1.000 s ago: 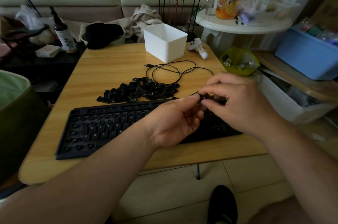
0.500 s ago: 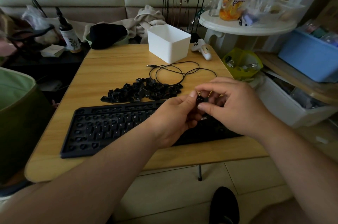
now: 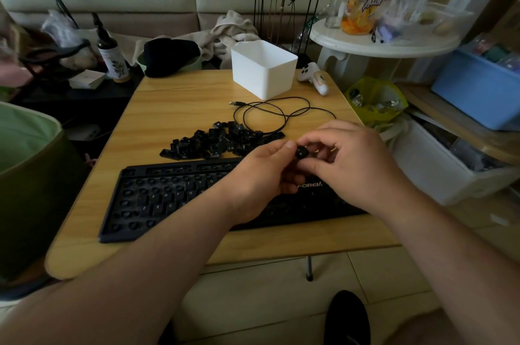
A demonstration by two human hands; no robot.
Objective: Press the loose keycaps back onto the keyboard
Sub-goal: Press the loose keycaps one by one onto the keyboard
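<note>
Both the left hand and right hand pinch one small black plastic keycap between their fingertips, held above the flat black keyboard, whose bare sockets lie directly beneath and leftward.

Light wood table, rounded corners. On it: black keyboard at near edge w/ most caps off; pile of loose keycaps just behind it; coiled black USB cable; white bin at back; white controller back-right corner.
</note>
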